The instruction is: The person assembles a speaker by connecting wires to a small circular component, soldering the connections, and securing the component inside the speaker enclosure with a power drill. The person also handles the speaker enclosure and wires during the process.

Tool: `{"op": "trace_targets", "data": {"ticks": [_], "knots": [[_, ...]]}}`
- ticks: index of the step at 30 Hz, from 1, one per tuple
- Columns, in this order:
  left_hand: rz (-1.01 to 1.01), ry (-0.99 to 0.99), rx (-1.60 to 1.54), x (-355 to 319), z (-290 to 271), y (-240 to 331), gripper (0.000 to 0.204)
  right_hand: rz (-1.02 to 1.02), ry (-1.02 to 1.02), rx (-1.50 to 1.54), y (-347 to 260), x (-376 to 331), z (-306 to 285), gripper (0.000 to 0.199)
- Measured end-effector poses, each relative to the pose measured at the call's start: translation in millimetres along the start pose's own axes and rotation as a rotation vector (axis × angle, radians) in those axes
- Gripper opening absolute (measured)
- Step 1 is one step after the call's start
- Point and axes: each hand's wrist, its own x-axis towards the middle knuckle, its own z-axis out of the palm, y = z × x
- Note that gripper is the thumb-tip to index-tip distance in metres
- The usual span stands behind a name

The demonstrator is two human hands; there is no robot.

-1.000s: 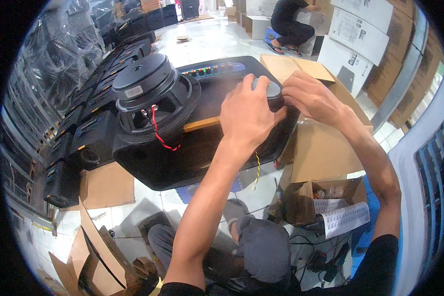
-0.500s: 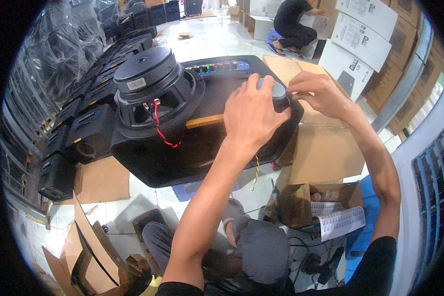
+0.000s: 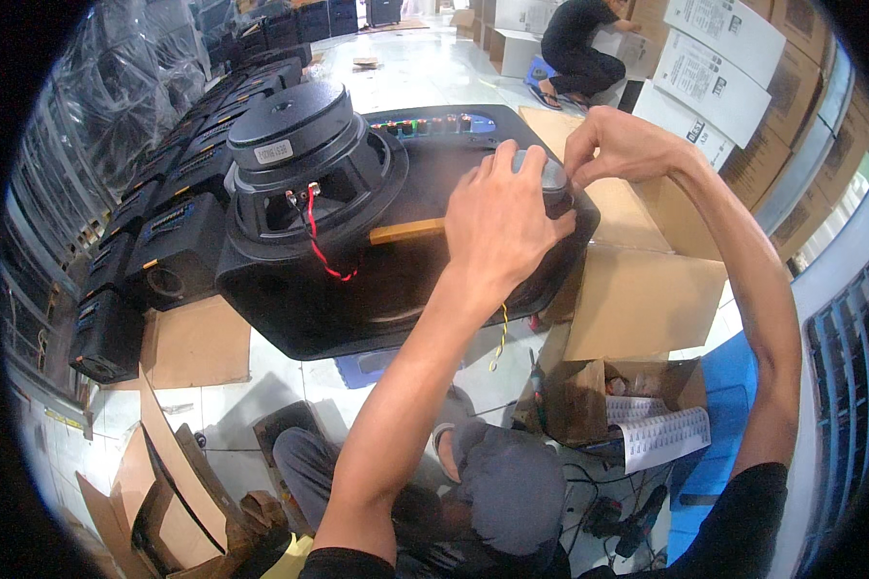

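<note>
A large black speaker cabinet (image 3: 280,318) lies in front of me. At its left a big woofer (image 3: 288,125) rests magnet up, with a twisted red and black wire (image 3: 315,253) hanging from its terminals. My left hand (image 3: 500,220) is wrapped over a smaller round speaker driver (image 3: 553,176) with a grey back, at the cabinet's right end. Pinched fingers of my right hand (image 3: 613,150) touch that driver's right side; what lies between them is hidden. A wooden strip (image 3: 406,233) sits beside my left hand. Below it dangles a yellow twisted wire (image 3: 503,338).
More black cabinets (image 3: 179,251) line the left. An open cardboard box (image 3: 560,400) with printed sheets (image 3: 664,436) stands at lower right, a power drill (image 3: 637,521) near it. Cardboard flaps (image 3: 169,492) lie lower left. A co-worker (image 3: 584,48) crouches at the back by stacked cartons.
My right wrist has risen and shifted outward, with the fingers now pointing more steeply down at the driver's side. The left hand keeps its hold on the driver.
</note>
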Motion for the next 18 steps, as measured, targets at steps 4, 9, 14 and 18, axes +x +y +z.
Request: {"op": "trace_targets", "data": {"ticks": [4,9,14,18], "knots": [[-0.008,-0.008,-0.008,0,-1,1,0.057,-0.016,-0.066,-0.013,0,12,-6,0.020],[-0.010,0.003,0.000,-1,0,1,0.057,0.119,-0.011,0.063,0,7,-1,0.015],[-0.025,0.002,0.009,0,1,2,0.057,0.131,0.096,0.092,-1,3,14,0.021],[-0.036,0.000,0.028,0,0,3,0.057,0.238,0.178,0.222,-3,-5,23,0.021]]}}
